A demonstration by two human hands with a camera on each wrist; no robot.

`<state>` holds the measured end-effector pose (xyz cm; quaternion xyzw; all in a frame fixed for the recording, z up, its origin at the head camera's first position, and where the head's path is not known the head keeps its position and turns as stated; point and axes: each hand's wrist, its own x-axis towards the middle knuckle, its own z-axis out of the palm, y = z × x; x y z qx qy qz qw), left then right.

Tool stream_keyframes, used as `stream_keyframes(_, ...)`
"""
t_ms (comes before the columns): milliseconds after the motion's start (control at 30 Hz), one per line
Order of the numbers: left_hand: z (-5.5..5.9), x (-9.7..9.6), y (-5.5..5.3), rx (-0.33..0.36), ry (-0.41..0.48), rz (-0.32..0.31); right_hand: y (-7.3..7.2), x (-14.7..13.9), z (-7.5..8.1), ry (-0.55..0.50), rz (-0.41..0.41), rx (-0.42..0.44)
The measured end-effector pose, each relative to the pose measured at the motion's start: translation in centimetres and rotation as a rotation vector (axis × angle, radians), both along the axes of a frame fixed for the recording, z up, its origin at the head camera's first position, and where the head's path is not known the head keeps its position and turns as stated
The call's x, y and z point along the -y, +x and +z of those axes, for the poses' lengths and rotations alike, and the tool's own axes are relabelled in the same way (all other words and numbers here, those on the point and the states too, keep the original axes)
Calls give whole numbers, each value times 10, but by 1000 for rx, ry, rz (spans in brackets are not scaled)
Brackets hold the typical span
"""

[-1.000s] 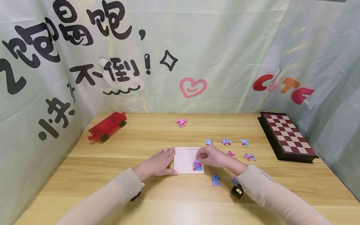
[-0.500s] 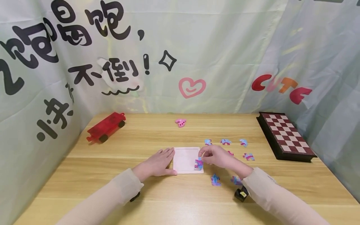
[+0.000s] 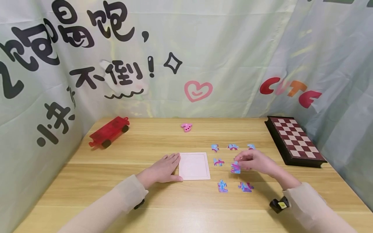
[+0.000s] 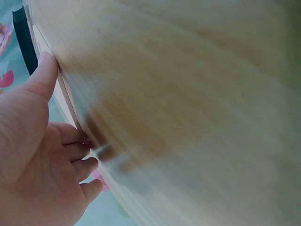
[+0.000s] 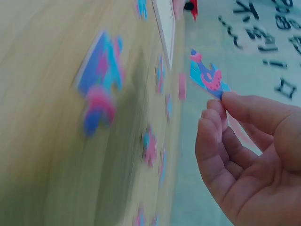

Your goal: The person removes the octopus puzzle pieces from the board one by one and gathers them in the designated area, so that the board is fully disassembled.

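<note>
Between thumb and fingers my right hand (image 3: 257,163) pinches a blue, pink and purple jigsaw puzzle piece (image 3: 235,167). In the right wrist view this held puzzle piece (image 5: 207,77) is raised off the table, one corner at the thumb tip. A square white puzzle tray (image 3: 194,165) with a raised rim lies in front of me, bare inside. Along its left edge rests my left hand (image 3: 160,170), fingers extended and thumb near the lower corner. The left wrist view shows the left thumb (image 4: 46,70) touching the tray's edge.
Several loose puzzle pieces (image 3: 222,186) lie right of the tray. A pink spotted piece (image 3: 186,127) sits at the back. The red toy wagon (image 3: 109,132) stands back left, a checkered board box (image 3: 295,140) at right. A printed curtain (image 3: 233,64) hangs behind.
My right hand has lifted the puzzle piece out of the tray's lower right corner and carried it rightward over the table. The left hand has stayed at the tray's edge.
</note>
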<state>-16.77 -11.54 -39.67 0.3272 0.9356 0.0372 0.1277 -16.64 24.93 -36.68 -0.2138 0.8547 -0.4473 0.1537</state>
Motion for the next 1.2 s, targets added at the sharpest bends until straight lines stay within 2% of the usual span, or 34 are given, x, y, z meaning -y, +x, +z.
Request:
stream_keyframes(333,1,1,0,10,5,5,15,-63,-12,19,16,151)
stream_keyframes(567,2,1,-1,5,10,-2,18,-87,-23,61,4,243)
stream_keyframes(800,1,1,-1,12,22,-4,19,-91,-22,63,27,217)
stream_keyframes(967,0,1,-2,20,32,-4,19,-90,-22,57,28,228)
stream_keyframes(1067,1,3,-3,49,64,5,18,-89,-21,77,20,214)
stream_keyframes(1200,5,8,-5,110,131,49,14,-82,-16,136,-9,132)
